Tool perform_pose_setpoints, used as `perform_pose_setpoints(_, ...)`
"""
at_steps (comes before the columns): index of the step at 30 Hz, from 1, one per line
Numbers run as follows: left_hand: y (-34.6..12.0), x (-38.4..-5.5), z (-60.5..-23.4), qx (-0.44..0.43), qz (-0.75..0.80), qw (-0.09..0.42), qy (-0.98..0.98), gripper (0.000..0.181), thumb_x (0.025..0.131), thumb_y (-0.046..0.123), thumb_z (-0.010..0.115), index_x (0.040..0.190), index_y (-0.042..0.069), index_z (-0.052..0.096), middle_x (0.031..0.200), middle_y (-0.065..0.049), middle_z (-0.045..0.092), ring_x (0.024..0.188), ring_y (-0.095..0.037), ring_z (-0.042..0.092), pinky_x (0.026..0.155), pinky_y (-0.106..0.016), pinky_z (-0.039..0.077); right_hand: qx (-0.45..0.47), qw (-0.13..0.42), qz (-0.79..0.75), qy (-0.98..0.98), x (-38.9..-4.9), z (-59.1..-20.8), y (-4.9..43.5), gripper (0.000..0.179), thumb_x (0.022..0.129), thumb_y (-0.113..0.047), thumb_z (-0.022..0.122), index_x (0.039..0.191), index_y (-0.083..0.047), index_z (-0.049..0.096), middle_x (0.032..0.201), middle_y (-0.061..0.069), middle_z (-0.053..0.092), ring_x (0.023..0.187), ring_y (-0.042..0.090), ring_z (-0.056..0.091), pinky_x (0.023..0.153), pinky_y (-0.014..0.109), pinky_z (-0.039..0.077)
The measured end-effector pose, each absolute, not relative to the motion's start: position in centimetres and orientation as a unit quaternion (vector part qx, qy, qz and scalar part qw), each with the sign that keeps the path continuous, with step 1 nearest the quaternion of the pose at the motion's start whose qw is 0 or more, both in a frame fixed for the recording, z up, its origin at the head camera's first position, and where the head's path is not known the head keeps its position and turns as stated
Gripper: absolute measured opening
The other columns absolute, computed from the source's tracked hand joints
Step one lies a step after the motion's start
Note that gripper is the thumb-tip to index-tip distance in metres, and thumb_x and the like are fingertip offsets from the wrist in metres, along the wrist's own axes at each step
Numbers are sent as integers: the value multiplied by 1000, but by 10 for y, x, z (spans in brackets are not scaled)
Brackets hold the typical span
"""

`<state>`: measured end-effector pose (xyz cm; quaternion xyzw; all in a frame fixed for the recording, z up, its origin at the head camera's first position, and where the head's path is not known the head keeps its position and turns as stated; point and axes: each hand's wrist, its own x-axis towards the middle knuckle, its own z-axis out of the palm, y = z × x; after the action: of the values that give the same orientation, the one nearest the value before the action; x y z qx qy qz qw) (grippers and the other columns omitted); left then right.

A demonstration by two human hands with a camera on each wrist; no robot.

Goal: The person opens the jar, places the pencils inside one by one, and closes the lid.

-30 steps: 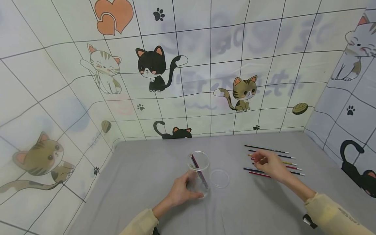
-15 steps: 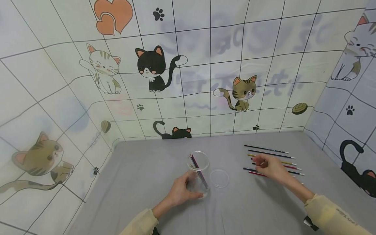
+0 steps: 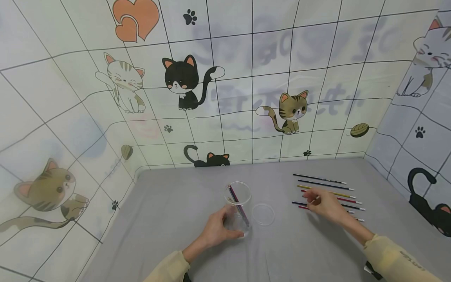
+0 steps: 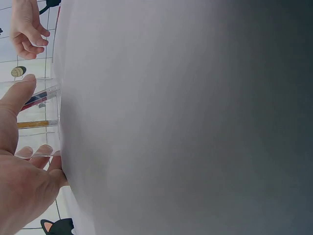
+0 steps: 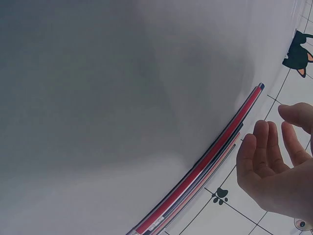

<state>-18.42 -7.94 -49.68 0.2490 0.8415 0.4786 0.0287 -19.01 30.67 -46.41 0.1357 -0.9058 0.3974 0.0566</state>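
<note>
We see a person's left hand [image 3: 215, 230] at a clear cup [image 3: 247, 209], which stands upright on the grey table [image 3: 169, 219]. The thumb is at the near side and the fingers go around the left side, so the hand grips the cup by its wall. Inside the cup, a few pencils [image 3: 236, 200] lean slantwise, with their upper ends close to the rim. In the left wrist view we notice, through the clear wall, also an orange-yellow pencil [image 4: 35, 124]. Just beside the cup, on its right, a clear round disc [image 3: 263, 214] lies flat.

The right hand [image 3: 325, 204] is over the row of pencils [image 3: 325, 185], well apart from the cup. In the right wrist view its fingers are softly bent, the thumb stands away from them, and we find nothing in its hold. From these angles we cannot tell surely how high the fingertips are above the row. These pencils lie almost parallel: a black one [image 3: 320, 179] is the farthest, then come a dark blue, a yellow and a red, and more are partly covered by the hand. Several white ends point to the right.

Both arms have pale yellow sleeves [image 3: 398, 254], and behind the table we see a white wall cloth [image 3: 232, 94] with printed cats.
</note>
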Motion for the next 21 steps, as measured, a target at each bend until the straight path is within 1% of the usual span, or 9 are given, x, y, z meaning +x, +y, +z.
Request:
perform_pose_setpoints(7,-79,-185,-497,247,484,31,839,70,69,21,94,128,12,59,128,-9,62,124,-32,55,106,-48,42,128,50,389,-911,-191,-469,308,29,79,7,74,107,4,66,95,13,65,81,23,65,65,27,54)
perform_pose_setpoints(14,-79,-184,-497,241,479,35,843,71,69,21,94,129,13,58,129,-9,62,125,-31,55,106,-46,43,135,58,389,-909,-193,-474,307,27,77,11,73,102,4,66,91,9,64,79,21,63,63,27,54)
perform_pose_setpoints(21,-79,-184,-497,247,481,26,841,70,68,20,94,128,11,59,127,-11,63,122,-32,57,105,-48,44,143,71,376,-913,-195,-477,307,26,76,10,74,100,3,67,89,6,64,77,20,62,64,27,54)
